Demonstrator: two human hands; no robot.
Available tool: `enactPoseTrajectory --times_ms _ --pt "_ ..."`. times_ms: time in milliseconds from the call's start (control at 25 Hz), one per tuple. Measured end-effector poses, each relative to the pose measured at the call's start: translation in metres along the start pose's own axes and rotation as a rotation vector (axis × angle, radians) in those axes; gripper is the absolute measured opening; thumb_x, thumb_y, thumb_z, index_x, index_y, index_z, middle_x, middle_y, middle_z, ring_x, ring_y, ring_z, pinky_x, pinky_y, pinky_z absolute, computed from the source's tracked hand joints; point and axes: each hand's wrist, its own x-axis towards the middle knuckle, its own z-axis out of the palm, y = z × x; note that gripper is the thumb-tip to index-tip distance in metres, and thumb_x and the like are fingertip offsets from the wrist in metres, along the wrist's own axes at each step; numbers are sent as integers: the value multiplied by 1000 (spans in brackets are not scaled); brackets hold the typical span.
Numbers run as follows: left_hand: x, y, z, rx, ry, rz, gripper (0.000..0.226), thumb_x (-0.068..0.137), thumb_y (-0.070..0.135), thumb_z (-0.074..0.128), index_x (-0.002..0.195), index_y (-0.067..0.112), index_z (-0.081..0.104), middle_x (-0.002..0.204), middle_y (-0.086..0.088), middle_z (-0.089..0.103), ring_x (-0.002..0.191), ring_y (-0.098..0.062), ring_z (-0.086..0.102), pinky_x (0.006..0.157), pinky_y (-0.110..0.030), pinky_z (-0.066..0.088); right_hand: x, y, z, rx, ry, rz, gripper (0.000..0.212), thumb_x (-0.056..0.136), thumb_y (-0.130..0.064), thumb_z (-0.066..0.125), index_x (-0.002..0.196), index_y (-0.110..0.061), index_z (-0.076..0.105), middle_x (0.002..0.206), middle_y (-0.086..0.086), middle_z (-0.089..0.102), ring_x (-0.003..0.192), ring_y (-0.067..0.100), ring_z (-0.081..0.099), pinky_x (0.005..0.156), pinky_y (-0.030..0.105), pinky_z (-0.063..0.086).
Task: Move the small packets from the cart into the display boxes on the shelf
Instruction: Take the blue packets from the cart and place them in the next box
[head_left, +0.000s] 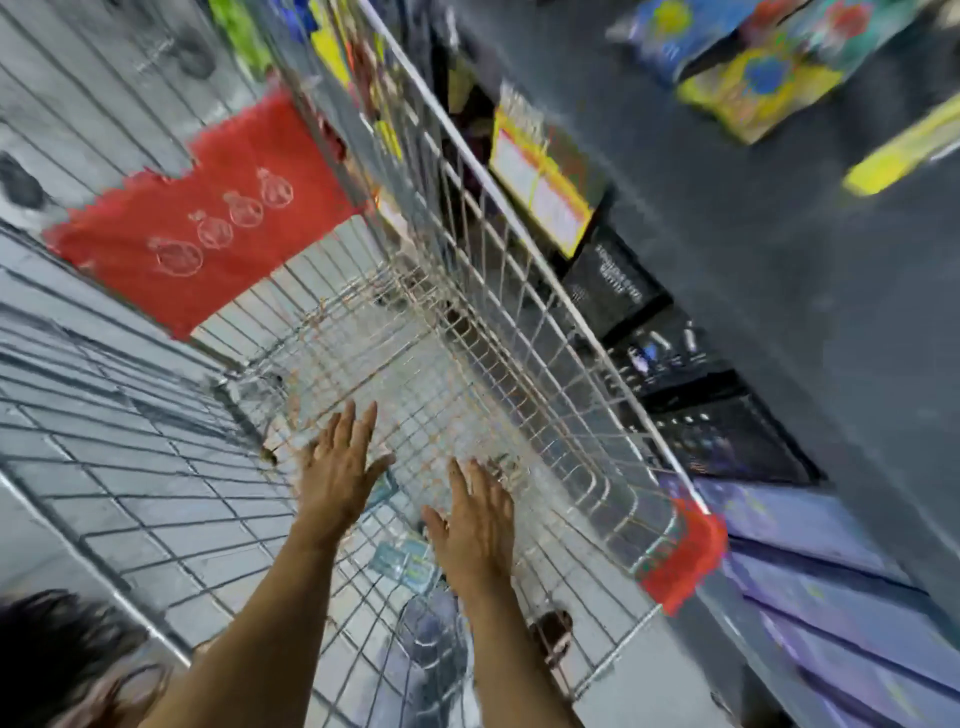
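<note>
Cart (467, 270): shiny metal wire; red panel (208, 218): perhaps matt plastic.

Both arms out fwd; left hand (340, 467) & right hand (478, 525) flat, fingers (358, 421) spread.

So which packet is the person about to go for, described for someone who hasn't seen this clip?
Start at the wire cart beside the dark shelf and look at its floor near the person. A pale teal packet lies flat there, just left of the right hand. It is larger and more fully in view than the teal scrap by the left hand.
</note>
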Motion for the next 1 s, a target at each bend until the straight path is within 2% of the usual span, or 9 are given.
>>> enactPoseTrajectory --times_ms 40,120,320,400,480,560,720,840,1000 --pt "3 -8 16 28 -40 16 73 87 61 32 147 27 6 159 -6 8 144 -30 13 110 -56 24 3 1 18 -9 -56 17 65 90 -44 53 144 -22 24 151 8 30 136 24 27 111 40 23" --pt "9 -19 34 129 -109 44 79 88 50 48 147 27 2 159 -7 2 144 -32 8 109 -56 25 7 -4 45 -37 -116 -11 66 86 -42 59 141 -21 29 142 11 38 129 28 34 106 41 28" --pt "23 -27 55 118 -164 4 84 87 54 48 146 26 -5 158 -11 -5 144 -34 3 110 -59 22 14 -1 73 -188 -199 -183 60 80 -33 69 128 -15 38 133 14 43 121 29 39 100 41 34" --pt "35 -22 55 55 -166 -10 88 85 60 45 145 26 -9 158 -13 -8 144 -35 -1 110 -60 19 24 17 67 -245 -212 -238 61 78 -39 69 126 -14 39 130 14 46 118 28 42 98 39 35" --pt "45 -15 52 -16 -178 -37 90 84 63 44 145 25 -11 157 -14 -10 144 -35 -2 110 -61 18 36 39 53 -238 -211 -179 64 79 -44 66 128 -14 39 131 14 47 119 27 42 98 38 35" --pt "41 -5 54 -85 -147 -54 85 87 59 41 146 23 -7 157 -15 -6 143 -35 5 109 -60 22 46 58 39 -190 -104 -56 59 80 -41 68 127 -17 41 132 12 47 119 25 43 97 36 36" --pt "0 13 71 -233 25 -115 70 92 50 42 147 17 12 154 -20 18 138 -37 25 110 -53 25 48 64 30 -26 132 230 53 84 -27 65 131 -20 42 131 12 48 115 25 45 90 35 41" --pt "-12 17 77 -194 30 -92 71 92 44 47 147 16 12 153 -21 19 139 -35 23 112 -49 24 41 52 42 -78 114 198 59 87 -34 61 139 -24 35 143 13 39 128 29 37 99 40 38" --pt "-6 18 71 -149 26 -94 76 88 29 60 146 16 13 149 -21 28 133 -37 32 104 -53 37 42 43 48 -165 17 33 66 87 -31 60 143 -22 27 151 10 30 140 28 21 113 45 23"
